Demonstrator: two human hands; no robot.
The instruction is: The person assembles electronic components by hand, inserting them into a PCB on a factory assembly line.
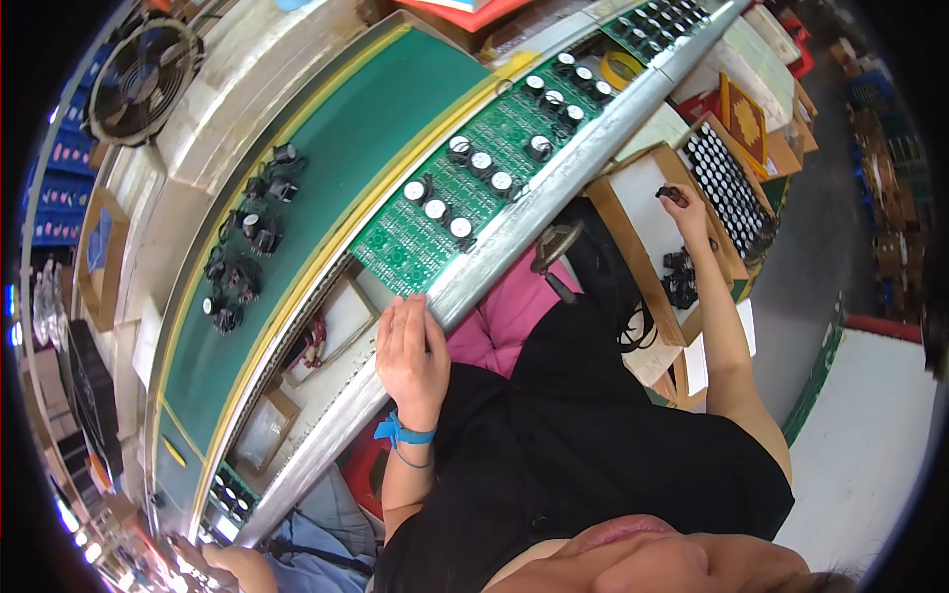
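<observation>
My left hand (410, 348) lies with its fingers stretched out, the tips at the near corner of a green circuit board (395, 252) on the metal rail. No grip on the board shows. White-topped black cylindrical components (435, 210) stand on the board in rows, some with black wires. To the right, my right hand (686, 211) is closed on a small black component (670, 194) above an open cardboard box (633, 252). More black components (679, 280) lie in that box. My right fingers partly hide the held one.
Several black components (247, 232) lie on a green belt (336, 128). A tray of white-topped cylinders (730, 188) stands beside the cardboard box. The metal rail (554, 188) runs along the boards. Another person's hand (237, 565) shows at lower left. A fan (143, 81) stands far left.
</observation>
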